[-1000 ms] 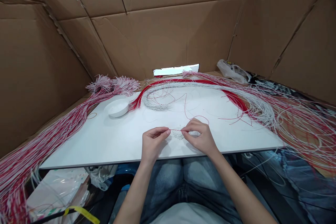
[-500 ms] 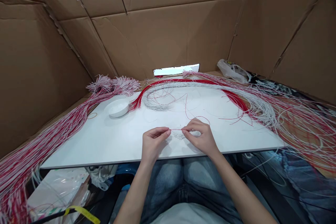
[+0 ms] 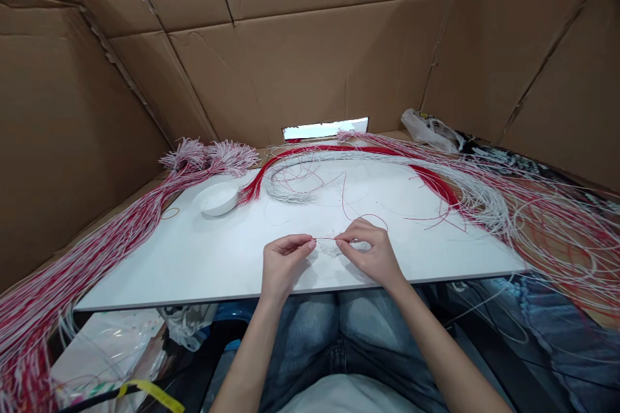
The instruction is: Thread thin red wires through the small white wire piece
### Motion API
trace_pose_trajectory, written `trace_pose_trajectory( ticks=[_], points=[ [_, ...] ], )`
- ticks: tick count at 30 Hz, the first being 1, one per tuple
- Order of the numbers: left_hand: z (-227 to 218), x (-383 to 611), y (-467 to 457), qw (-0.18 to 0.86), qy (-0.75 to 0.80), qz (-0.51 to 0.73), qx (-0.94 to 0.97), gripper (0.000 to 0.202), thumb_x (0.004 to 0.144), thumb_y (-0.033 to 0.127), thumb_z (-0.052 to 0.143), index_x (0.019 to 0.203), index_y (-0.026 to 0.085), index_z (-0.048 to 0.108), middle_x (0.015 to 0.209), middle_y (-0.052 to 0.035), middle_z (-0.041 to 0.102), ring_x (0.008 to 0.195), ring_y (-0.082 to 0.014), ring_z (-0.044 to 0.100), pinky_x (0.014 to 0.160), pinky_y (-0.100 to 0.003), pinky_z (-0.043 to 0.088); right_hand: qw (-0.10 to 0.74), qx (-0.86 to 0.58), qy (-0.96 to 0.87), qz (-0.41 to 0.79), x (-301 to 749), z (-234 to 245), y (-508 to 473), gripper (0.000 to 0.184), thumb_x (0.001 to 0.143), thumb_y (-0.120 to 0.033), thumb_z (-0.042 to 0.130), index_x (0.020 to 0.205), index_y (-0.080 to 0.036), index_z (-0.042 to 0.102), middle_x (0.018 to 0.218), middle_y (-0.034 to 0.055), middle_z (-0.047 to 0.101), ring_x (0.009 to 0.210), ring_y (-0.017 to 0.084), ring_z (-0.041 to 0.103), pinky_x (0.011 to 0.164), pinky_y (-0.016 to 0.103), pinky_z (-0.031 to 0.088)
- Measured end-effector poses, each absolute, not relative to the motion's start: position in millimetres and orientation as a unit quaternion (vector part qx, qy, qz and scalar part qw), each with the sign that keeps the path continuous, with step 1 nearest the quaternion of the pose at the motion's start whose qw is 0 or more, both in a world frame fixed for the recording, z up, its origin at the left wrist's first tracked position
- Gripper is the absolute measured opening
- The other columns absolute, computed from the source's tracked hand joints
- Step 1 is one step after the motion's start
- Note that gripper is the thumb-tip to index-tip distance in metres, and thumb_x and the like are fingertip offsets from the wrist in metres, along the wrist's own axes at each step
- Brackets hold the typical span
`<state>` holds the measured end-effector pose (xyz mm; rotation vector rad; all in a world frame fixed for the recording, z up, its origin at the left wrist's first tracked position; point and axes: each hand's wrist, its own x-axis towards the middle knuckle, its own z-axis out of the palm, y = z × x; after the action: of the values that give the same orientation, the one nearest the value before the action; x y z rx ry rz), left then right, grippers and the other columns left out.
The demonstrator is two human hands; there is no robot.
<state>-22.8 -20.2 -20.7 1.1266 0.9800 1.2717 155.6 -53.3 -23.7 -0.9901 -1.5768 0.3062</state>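
Note:
A thin red wire [image 3: 325,238] runs straight across the short gap between my two hands, above the white board. My left hand [image 3: 285,264] pinches one end of it between thumb and forefinger. Thumb and fingertips of my right hand [image 3: 371,250] are closed on the wire a little farther right. Small white pieces [image 3: 330,248] lie on the board just behind and below the wire, partly covered by my right hand. A loose red strand [image 3: 345,197] curves over the board behind my right hand; whether it belongs to the held wire I cannot tell.
The white board [image 3: 194,271] bears a shallow white bowl [image 3: 217,200]. Red wires [image 3: 256,186] and white wires [image 3: 290,192] arc along its back. Long red-and-white bundles lie at the left [image 3: 121,226] and right [image 3: 557,206]. Cardboard walls [image 3: 300,64] enclose the back and sides.

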Motion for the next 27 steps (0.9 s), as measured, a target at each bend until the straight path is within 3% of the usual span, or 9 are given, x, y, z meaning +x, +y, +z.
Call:
trace_pose_trajectory(
  ticks=[24, 27],
  points=[
    [-21.1, -21.9, -21.2, 0.533, 0.428, 0.521, 0.511, 0.017, 0.057, 0.022, 0.083, 0.069, 0.015, 0.074, 0.069, -0.0020, 0.073, 0.063, -0.0102, 0.062, 0.061, -0.017, 0.049, 0.577, -0.416, -0.691, 0.130, 154.2, -22.8, -53.7, 0.014, 0.076, -0.010, 0.061, 0.071, -0.019, 0.070, 0.064, 0.0019, 0.062, 0.064, 0.015, 0.057, 0.063, 0.030, 0.045],
    [-20.3, -20.7, -21.6, 0.531, 0.420, 0.512, 0.528, 0.022, 0.057, 0.021, 0.083, 0.076, 0.014, 0.074, 0.069, -0.0013, 0.072, 0.066, -0.0107, 0.063, 0.063, -0.018, 0.050, 0.569, -0.415, -0.697, 0.136, 153.8, -23.8, -52.8, 0.013, 0.076, -0.011, 0.061, 0.071, -0.019, 0.070, 0.065, 0.0023, 0.063, 0.065, 0.015, 0.057, 0.064, 0.030, 0.045]
  ],
)
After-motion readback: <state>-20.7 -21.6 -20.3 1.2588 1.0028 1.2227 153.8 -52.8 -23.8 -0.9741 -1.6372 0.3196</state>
